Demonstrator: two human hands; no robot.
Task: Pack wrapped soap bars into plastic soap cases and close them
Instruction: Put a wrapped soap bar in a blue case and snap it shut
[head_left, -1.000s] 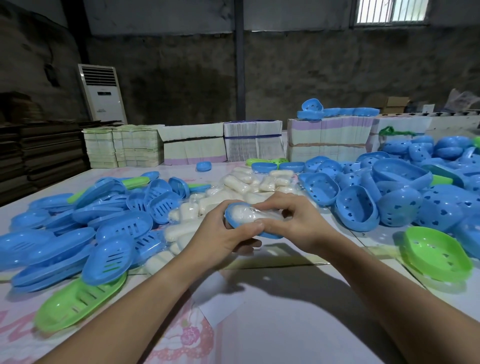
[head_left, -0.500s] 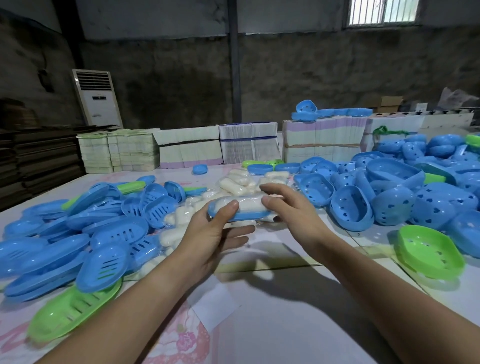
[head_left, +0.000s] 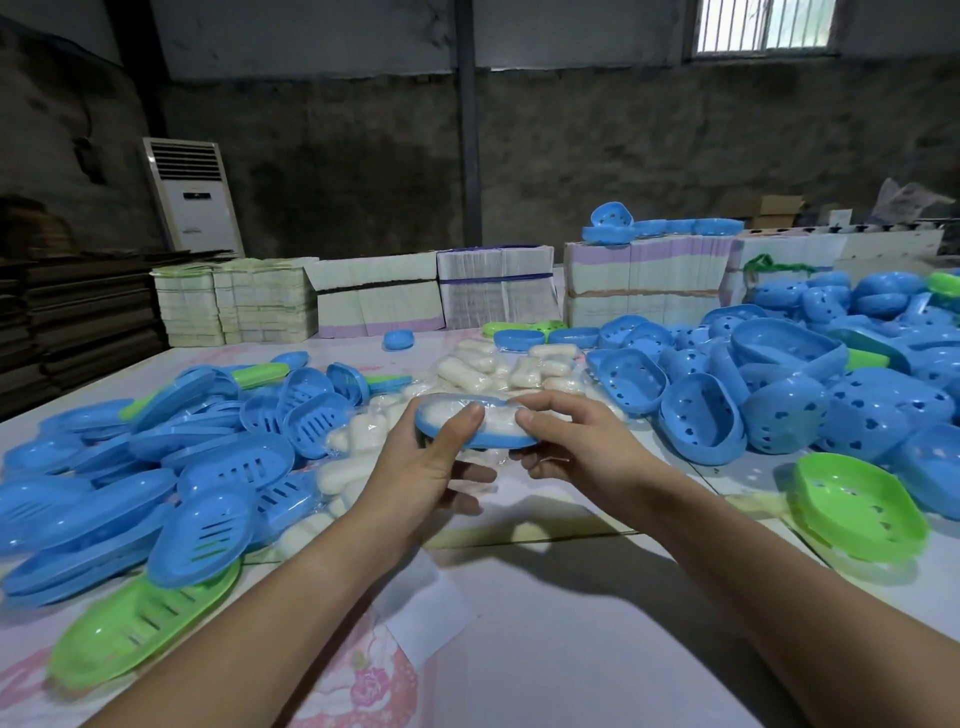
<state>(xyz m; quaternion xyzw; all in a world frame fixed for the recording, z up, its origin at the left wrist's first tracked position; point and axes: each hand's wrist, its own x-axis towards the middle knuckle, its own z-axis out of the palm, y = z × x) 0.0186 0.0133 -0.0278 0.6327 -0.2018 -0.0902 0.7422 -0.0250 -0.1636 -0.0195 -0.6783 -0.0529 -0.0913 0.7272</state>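
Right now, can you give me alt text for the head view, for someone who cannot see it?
Both hands, left hand and right hand, hold a blue soap tray with a wrapped soap bar lying in it, above a white table. Blue trays are piled left, blue lids right, loose soaps behind.

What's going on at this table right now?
A person is packing soap. Both hands hold one blue soap tray above the table, with a wrapped soap bar lying in it; the left hand and right hand press thumbs on the bar. No cover is on yet. Loose wrapped bars and blue case halves lie around.
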